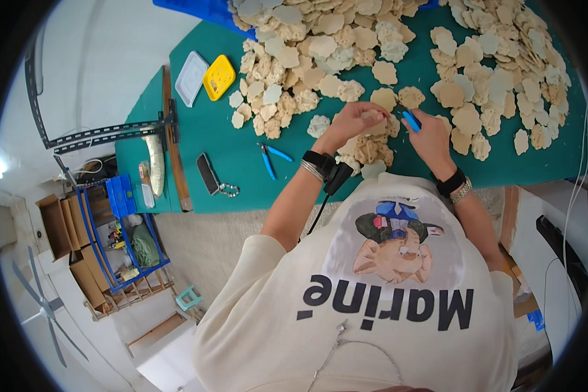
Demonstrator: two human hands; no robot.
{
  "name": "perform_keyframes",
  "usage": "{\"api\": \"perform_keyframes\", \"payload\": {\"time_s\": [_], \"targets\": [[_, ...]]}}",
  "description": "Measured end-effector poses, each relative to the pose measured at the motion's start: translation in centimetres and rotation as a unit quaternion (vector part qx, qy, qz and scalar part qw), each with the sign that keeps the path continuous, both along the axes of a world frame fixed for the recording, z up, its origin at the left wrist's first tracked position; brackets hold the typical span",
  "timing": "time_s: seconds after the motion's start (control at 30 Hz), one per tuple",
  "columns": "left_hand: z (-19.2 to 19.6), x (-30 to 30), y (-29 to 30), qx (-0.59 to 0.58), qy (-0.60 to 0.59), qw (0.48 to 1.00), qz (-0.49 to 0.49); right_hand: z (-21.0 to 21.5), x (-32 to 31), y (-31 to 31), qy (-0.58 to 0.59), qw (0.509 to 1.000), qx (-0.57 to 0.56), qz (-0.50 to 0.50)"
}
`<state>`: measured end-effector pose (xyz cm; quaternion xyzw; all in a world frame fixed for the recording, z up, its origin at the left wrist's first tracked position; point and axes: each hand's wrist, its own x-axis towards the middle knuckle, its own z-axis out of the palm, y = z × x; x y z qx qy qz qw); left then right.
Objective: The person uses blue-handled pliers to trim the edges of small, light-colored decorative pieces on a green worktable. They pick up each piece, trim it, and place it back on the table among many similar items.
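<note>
My left hand [358,121] is closed in a pinch above a small group of cream and beige scallop-edged pieces [371,149] close to my body; what its fingertips hold, if anything, is too small to make out. A few centimetres to the right, my right hand [432,140] is wrapped round a tool with a bright blue handle [411,120]. The tool's working end is hard to see, and it points toward my left fingertips. Just beyond both hands lie loose flat beige pieces [385,72] and a bumpy one [411,97]. A dark band circles each wrist.
Large heaps of similar pieces [526,59] cover the far side of the green table [228,140]. At left lie blue-handled pliers [268,162], a phone [208,174], a yellow tray [219,77] and a white tray [191,78]. A black cable [319,212] hangs from my left wrist.
</note>
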<state>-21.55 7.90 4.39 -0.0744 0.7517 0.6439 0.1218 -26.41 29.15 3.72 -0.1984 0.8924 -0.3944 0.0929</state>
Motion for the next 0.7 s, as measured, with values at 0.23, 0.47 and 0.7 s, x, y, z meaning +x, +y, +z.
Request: {"api": "perform_keyframes", "payload": {"time_s": [0.23,0.47,0.7], "targets": [[-2.9,-7.3,1.9,-0.516,0.021,0.848,0.121,-1.0,-1.5,1.1,0.007,0.998,0.028,-0.063],[-6.9,-10.7,3.7,-0.475,-0.004,0.85,0.225,-1.0,-1.8,1.5,-0.005,0.997,-0.002,-0.074],[-3.3,-6.0,2.4,-0.083,0.01,0.985,0.152,-1.2,-2.9,1.6,0.019,0.999,-0.014,-0.026]]}}
